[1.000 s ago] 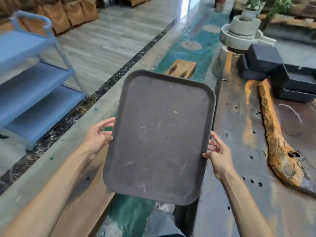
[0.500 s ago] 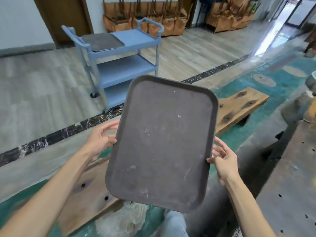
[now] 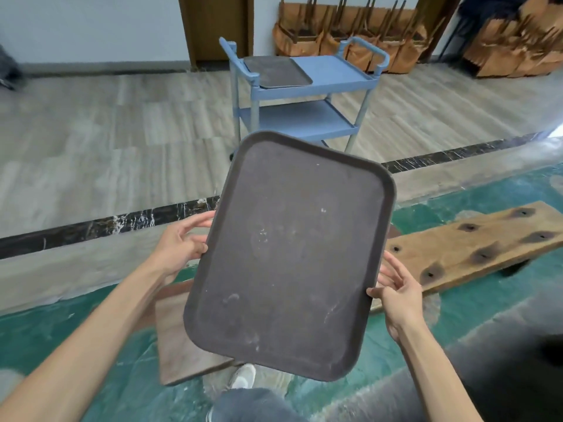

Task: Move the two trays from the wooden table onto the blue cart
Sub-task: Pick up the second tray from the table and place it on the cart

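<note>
I hold a dark brown rectangular tray (image 3: pixel 289 257) in front of me, tilted, with its long side running away from me. My left hand (image 3: pixel 181 243) grips its left edge and my right hand (image 3: pixel 396 292) grips its right edge. Straight ahead stands the blue cart (image 3: pixel 332 80) with three shelves and handles at both ends. A second dark tray (image 3: pixel 275 71) lies flat on the left half of the cart's top shelf. The right half of that shelf is bare. The wooden table is out of view.
Low wooden benches (image 3: pixel 475 242) with dark holes sit on a teal floor strip at right and below the tray. A black marble border (image 3: pixel 106 226) crosses the pale wood floor before the cart. Stacked chairs (image 3: pixel 335 32) and a door line the back wall.
My view has swung left from the wooden table to face the cart, which now stands centred ahead. Both hands keep the same grip on the tray.
</note>
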Tool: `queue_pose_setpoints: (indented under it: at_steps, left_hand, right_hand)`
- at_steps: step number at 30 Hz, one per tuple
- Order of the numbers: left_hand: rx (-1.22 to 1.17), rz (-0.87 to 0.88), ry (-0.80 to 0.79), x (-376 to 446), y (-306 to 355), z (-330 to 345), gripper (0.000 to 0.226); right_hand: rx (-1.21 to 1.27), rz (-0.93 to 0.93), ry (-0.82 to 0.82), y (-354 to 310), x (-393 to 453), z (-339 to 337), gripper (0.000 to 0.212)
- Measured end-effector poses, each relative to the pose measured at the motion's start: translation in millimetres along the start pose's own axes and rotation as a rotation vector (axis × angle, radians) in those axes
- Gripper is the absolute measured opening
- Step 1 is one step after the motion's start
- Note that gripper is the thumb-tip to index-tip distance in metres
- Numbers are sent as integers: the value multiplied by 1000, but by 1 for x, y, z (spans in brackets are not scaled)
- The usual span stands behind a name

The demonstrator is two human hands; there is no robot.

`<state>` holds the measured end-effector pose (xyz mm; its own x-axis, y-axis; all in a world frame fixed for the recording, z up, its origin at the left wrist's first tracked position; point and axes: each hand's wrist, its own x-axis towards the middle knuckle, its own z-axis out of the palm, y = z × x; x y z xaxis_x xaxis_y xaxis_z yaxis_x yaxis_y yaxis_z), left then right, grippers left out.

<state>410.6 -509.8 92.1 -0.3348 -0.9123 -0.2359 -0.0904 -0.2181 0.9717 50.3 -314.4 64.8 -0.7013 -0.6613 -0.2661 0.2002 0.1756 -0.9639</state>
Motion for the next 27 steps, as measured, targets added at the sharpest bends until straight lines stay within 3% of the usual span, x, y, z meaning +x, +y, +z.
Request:
queue_pose_setpoints:
  at_steps: [13,27]
  left_hand:
    - [9,-169,99,99,-13,-108,85]
    - [-15,-262,159,111,-27,-246,83]
  right_hand:
    - [-19,134,-85,9,80,156,88]
    - [-87,168,-129,25,37,285,79]
